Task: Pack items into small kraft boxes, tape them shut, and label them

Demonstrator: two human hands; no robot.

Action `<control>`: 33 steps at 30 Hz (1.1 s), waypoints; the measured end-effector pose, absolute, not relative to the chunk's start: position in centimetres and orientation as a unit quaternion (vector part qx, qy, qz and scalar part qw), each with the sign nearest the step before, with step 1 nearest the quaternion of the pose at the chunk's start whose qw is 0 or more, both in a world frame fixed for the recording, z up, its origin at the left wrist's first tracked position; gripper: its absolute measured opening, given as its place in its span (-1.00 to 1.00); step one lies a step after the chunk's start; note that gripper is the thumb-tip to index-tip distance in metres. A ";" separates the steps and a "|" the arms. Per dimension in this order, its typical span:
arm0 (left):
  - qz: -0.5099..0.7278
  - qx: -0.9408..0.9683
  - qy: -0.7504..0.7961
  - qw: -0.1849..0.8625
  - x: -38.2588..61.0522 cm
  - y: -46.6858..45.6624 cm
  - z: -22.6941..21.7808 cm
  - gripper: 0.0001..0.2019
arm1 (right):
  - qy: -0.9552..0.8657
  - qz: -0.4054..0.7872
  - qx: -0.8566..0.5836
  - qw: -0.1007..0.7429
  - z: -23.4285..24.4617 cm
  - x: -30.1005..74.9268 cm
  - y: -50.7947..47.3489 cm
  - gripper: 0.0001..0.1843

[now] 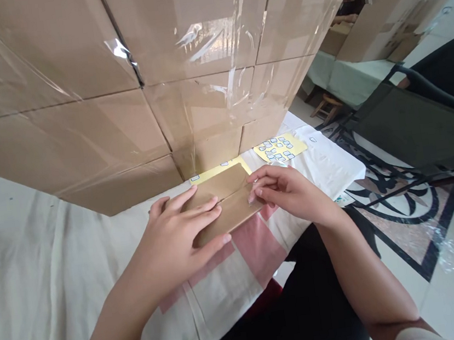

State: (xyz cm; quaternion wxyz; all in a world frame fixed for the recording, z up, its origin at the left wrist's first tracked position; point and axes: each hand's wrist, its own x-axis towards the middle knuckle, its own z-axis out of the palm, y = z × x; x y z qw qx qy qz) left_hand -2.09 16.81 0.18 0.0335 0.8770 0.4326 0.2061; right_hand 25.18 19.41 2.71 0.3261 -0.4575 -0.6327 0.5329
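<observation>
The small box (234, 208) lies on the cloth-covered counter (73, 266), just in front of the stacked cartons (122, 127). My left hand (172, 234) is spread open across its top, fingers resting by the seam. My right hand (285, 189) is at the box's right end, thumb and fingers pinched on what looks like a clear piece (250, 196). I judge this step to be sticking down the seam at that end; it calls for steady left fingers and a flat, even press. A yellow sheet (280, 148) of stickers lies beyond.
</observation>
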 end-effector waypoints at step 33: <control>0.372 0.737 0.455 0.333 1.0 21.3 1.7 -0.83 | -0.766 0.450 -0.310 0.338 0.6 22.2 21.6 -0.42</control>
